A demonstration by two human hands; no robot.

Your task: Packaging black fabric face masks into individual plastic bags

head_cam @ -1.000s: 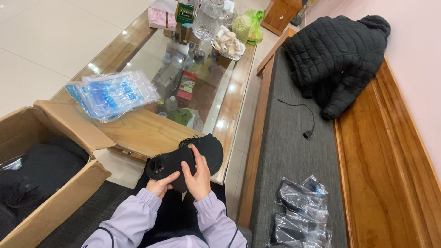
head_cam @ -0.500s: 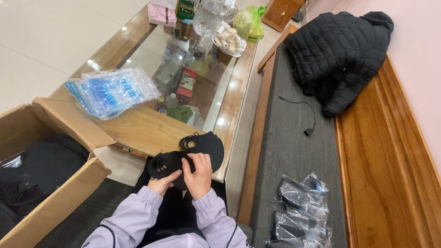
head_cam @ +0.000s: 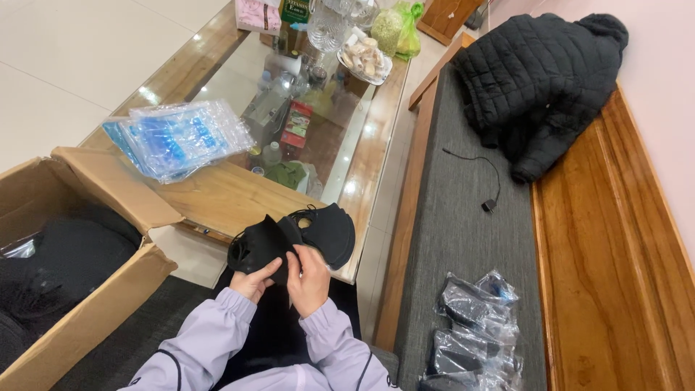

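- Black fabric mask (head_cam: 289, 237): we find it held over the lap, at the near edge of the tabletop (head_cam: 217, 195); we judge it light, soft and floppy, best pinched at the folded edges.
- Left hand (head_cam: 253, 281): fingers closed on the mask's lower edge.
- Right hand (head_cam: 310, 279): gripping its middle, thumb pressed on the cloth.
- Cardboard box (head_cam: 94, 289): just left.

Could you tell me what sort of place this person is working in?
Probably a home living room: a wooden bench with a grey cushion, a glass-topped coffee table crowded with household items, and a jacket thrown on the bench.
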